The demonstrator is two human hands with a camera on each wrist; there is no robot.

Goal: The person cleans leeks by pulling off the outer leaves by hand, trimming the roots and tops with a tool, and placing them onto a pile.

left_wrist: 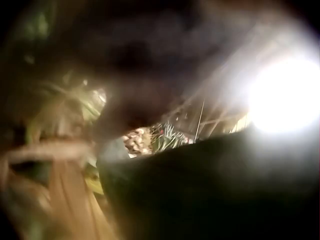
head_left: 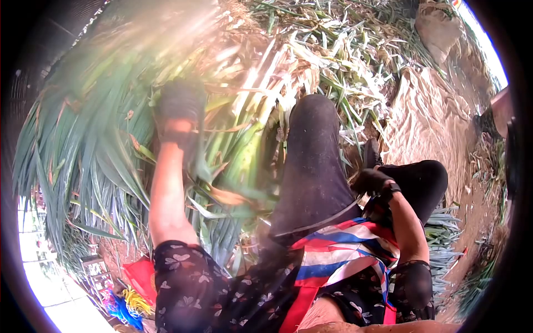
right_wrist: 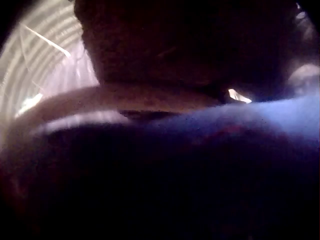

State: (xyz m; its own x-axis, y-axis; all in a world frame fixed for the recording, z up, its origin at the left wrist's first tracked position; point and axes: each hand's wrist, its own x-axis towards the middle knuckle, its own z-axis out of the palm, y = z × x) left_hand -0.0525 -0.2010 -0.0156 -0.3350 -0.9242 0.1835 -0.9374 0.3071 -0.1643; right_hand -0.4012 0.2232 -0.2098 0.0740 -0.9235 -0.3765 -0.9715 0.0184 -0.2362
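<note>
My left hand [head_left: 180, 105], in a dark glove and blurred, reaches into a thick heap of long green leek-like leaves [head_left: 83, 139]. Its fingers do not show clearly, and I cannot tell whether they grip any leaves. The left wrist view is mostly dark blur, with a dry brown leaf [left_wrist: 75, 195] close to the lens. Beside the bent leg, my gloved right hand [head_left: 371, 182] has its fingers curled at one end of a thin curved blade-like tool [head_left: 327, 222] lying across the thigh. A dark glove fills much of the right wrist view.
Dry, yellowed leaves [head_left: 300, 61] cover the ground ahead of the knee. A crumpled beige cloth [head_left: 427, 122] spreads out on the right, with more green leaves [head_left: 441, 227] below it. Yellow and blue strands [head_left: 133, 305] and a red cloth [head_left: 141, 277] are at the lower left.
</note>
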